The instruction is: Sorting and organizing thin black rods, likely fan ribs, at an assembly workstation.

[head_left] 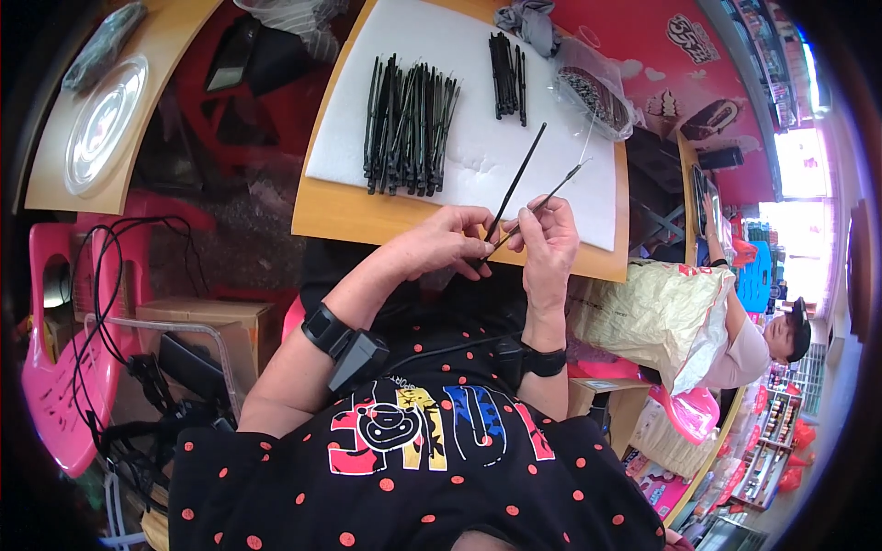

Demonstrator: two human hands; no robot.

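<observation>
My left hand (448,241) pinches a thin black rod (522,171) near its lower end, and the rod slants up to the right. Between the fingers of my right hand (549,242) is a second slim dark rod (562,184), with a fine pale thread or wire at its upper tip. The two rods cross close to my fingertips, over the table's near edge. Beyond my left hand, a large bundle of black rods (406,129) lies on a white foam sheet (473,170). Farther right on the sheet lies a smaller group of rods (507,81).
A clear plastic bag (593,96) with dark contents rests at the sheet's right edge, beside grey cloth (528,23). A pale woven sack (643,308) stands right of the table. Pink chairs (69,358) and black cables (110,275) are at left. Another person (749,349) is at right.
</observation>
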